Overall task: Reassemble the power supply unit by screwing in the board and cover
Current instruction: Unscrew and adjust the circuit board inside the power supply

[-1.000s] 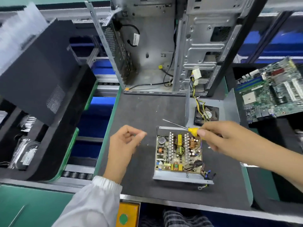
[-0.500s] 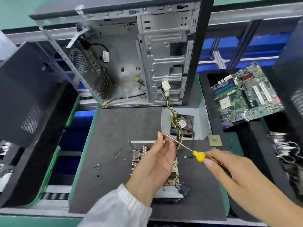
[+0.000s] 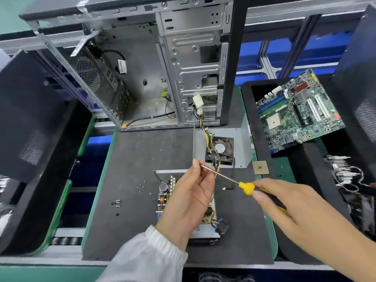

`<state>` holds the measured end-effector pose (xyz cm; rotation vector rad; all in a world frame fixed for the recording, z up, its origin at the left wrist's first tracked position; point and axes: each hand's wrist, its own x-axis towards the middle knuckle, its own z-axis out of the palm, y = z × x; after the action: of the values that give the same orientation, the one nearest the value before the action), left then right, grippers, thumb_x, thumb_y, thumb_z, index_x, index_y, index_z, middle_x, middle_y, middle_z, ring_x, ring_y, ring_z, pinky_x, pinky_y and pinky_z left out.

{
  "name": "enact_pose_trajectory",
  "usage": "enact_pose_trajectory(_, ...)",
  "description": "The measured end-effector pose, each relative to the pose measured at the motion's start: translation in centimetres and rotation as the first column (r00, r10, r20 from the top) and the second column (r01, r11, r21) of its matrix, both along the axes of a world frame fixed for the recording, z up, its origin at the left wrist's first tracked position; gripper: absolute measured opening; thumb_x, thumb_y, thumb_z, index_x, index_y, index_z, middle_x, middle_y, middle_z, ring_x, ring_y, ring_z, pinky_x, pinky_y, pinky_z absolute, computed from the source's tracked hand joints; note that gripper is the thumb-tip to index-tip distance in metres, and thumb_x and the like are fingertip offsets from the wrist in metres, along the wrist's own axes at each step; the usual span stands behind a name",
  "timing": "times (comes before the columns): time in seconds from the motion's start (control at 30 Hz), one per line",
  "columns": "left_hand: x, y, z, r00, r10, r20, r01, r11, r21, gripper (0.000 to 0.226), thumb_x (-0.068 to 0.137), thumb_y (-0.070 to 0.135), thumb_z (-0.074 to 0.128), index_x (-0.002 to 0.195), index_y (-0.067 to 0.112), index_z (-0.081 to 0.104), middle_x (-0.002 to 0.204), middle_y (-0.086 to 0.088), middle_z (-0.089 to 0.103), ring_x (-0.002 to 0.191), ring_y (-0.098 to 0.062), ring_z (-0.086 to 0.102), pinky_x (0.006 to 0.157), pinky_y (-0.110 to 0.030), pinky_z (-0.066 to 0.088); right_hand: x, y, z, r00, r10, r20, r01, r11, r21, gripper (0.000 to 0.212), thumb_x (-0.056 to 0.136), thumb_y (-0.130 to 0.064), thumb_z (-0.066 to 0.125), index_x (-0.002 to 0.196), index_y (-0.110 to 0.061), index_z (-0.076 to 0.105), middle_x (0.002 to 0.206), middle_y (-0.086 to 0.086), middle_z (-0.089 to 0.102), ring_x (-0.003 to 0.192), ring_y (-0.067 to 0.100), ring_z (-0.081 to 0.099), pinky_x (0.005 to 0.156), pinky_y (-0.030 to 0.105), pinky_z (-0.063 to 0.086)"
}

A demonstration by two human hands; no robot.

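The power supply base (image 3: 205,233) with its circuit board (image 3: 165,192) lies on the dark mat, mostly hidden under my left hand (image 3: 189,198). My left hand is raised over it, fingertips pinching at the tip of the screwdriver (image 3: 245,187); whether a screw sits there is too small to tell. My right hand (image 3: 289,208) grips the screwdriver's yellow and black handle, shaft pointing up-left. The grey cover (image 3: 240,139) with its fan (image 3: 220,149) stands behind, wires running to the board. Several loose screws (image 3: 140,186) lie left of the board, more screws (image 3: 116,202) farther left.
An open computer case (image 3: 146,64) stands at the back of the mat (image 3: 130,220). A motherboard (image 3: 299,112) leans in a black tray on the right, a small chip (image 3: 260,167) beside the cover. Black foam trays (image 3: 32,139) flank the left.
My left hand has moved right from beside the board to the screwdriver tip, above the board. My right hand drew back to the right with the screwdriver. The camera view shifted.
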<state>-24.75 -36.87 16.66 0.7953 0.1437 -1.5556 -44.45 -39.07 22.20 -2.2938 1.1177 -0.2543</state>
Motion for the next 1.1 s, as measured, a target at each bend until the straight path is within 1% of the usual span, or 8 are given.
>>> enact_pose_trajectory(0.17, 0.3, 0.2, -0.4, 0.968, -0.036, 0.247, 0.053, 0.996, -0.066, 0.019, 0.08, 0.025, 0.064, 0.07, 0.014, 0.076, 0.073, -0.001, 0.069, 0.067, -0.008, 0.069, 0.058, -0.017, 0.056, -0.2, 0.0, 0.4, 1.0, 0.006, -0.024, -0.006, 1.0, -0.018, 0.033, 0.09, -0.054, 0.028, 0.095, -0.037, 0.056, 0.07, -0.019, 0.051, 0.072, 0.007, 0.049, 0.058, 0.025, 0.039)
enact_pose_trajectory(0.3, 0.9, 0.4, -0.5, 0.87, -0.05, 0.491, 0.128, 0.984, -0.125, 0.018, 0.082, 0.024, 0.063, 0.073, 0.016, 0.077, 0.07, -0.001, 0.067, 0.067, -0.009, 0.067, 0.062, -0.018, 0.056, -0.3, 0.0, 1.0, 0.998, 0.018, -0.055, -0.02, 0.999, -0.027, 0.03, 0.091, -0.05, 0.03, 0.095, -0.035, 0.056, 0.071, -0.018, 0.052, 0.067, 0.008, 0.048, 0.056, 0.023, 0.039)
enact_pose_trajectory(0.37, 1.3, 0.4, -0.5, 0.823, -0.021, 0.567, 0.132, 0.979, -0.156, 0.017, 0.082, 0.023, 0.063, 0.074, 0.016, 0.076, 0.07, -0.001, 0.067, 0.068, -0.01, 0.067, 0.062, -0.018, 0.055, -0.4, -0.1, 1.5, 0.998, 0.023, -0.061, -0.025, 0.999, -0.023, 0.029, 0.092, -0.05, 0.031, 0.095, -0.035, 0.056, 0.071, -0.016, 0.051, 0.063, 0.01, 0.049, 0.054, 0.029, 0.042)
enact_pose_trajectory(0.73, 1.5, 0.9, -0.4, 0.779, 0.042, 0.626, 0.126, 0.967, -0.222, 0.017, 0.084, 0.02, 0.062, 0.079, 0.006, 0.07, 0.073, -0.007, 0.07, 0.07, -0.015, 0.071, 0.063, -0.019, 0.057, -0.4, -0.1, 1.8, 0.998, 0.021, -0.06, -0.023, 0.999, -0.029, 0.033, 0.092, -0.05, 0.032, 0.098, -0.032, 0.06, 0.075, -0.014, 0.057, 0.064, 0.011, 0.053, 0.057, 0.036, 0.048)
enact_pose_trajectory(0.87, 2.0, 1.1, -0.3, 0.66, 0.075, 0.747, 0.168, 0.955, -0.244, 0.012, 0.084, 0.019, 0.066, 0.081, 0.009, 0.072, 0.072, -0.012, 0.072, 0.068, -0.023, 0.073, 0.061, -0.022, 0.057, -0.6, 0.0, 1.7, 0.998, 0.032, -0.056, -0.034, 0.999, -0.036, 0.031, 0.092, -0.048, 0.034, 0.095, -0.032, 0.061, 0.073, -0.011, 0.058, 0.063, 0.013, 0.053, 0.058, 0.034, 0.047)
enact_pose_trajectory(0.93, 2.4, 1.2, -0.2, 0.606, 0.09, 0.79, 0.207, 0.941, -0.267, 0.01, 0.084, 0.02, 0.068, 0.08, 0.011, 0.073, 0.071, -0.012, 0.072, 0.067, -0.025, 0.073, 0.062, -0.024, 0.058, -0.6, -0.1, 1.8, 1.0, 0.021, 0.013, -0.021, 0.999, 0.036, 0.025, 0.091, -0.047, 0.04, 0.089, -0.035, 0.061, 0.067, -0.009, 0.056, 0.06, 0.012, 0.05, 0.055, 0.024, 0.041)
enact_pose_trajectory(1.0, 2.5, 1.2, -0.1, 0.586, 0.095, 0.805, 0.228, 0.934, -0.276, 0.011, 0.082, 0.024, 0.069, 0.081, 0.014, 0.074, 0.071, -0.012, 0.073, 0.067, -0.025, 0.073, 0.062, -0.025, 0.058, -0.5, -0.2, 1.8, 0.992, -0.022, 0.121, -0.004, 0.978, 0.208, 0.022, 0.085, -0.053, 0.044, 0.09, -0.039, 0.06, 0.062, -0.01, 0.055, 0.055, 0.008, 0.045, 0.055, 0.02, 0.036)
enact_pose_trajectory(1.1, 2.2, 1.1, -0.3, 0.609, 0.089, 0.788, 0.208, 0.941, -0.267, 0.012, 0.083, 0.025, 0.068, 0.082, 0.015, 0.075, 0.072, -0.011, 0.073, 0.068, -0.024, 0.073, 0.062, -0.024, 0.057, -0.5, -0.5, 1.3, 0.981, -0.086, 0.174, 0.012, 0.922, 0.387, 0.028, 0.073, -0.059, 0.054, 0.095, -0.042, 0.054, 0.073, -0.011, 0.065, 0.059, 0.005, 0.05, 0.063, 0.019, 0.039)
